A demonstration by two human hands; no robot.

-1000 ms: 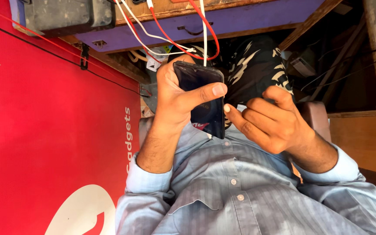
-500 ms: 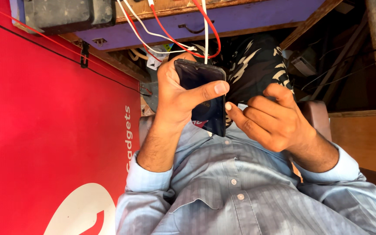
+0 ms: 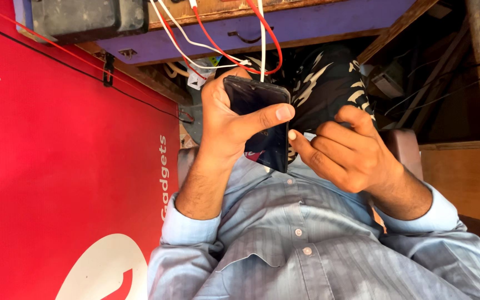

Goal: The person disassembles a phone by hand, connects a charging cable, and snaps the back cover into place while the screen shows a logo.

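My left hand (image 3: 224, 126) grips a dark smartphone (image 3: 258, 100) in front of my chest. Its thumb lies across the black screen and its fingers wrap round the back. My right hand (image 3: 346, 154) is just right of the phone with its fingers curled in and nothing inside them. The tip of its thumb rests against the phone's right edge. Both arms wear light blue striped shirt sleeves (image 3: 306, 244).
Red and white wires (image 3: 209, 47) hang from a wooden bench with a purple drawer front (image 3: 318, 25) above the phone. A grey box (image 3: 84, 19) sits at top left. A red banner (image 3: 56, 166) fills the left side, and a wooden panel (image 3: 468, 178) stands on the right. Dark patterned trousers (image 3: 331, 83) show behind my hands.
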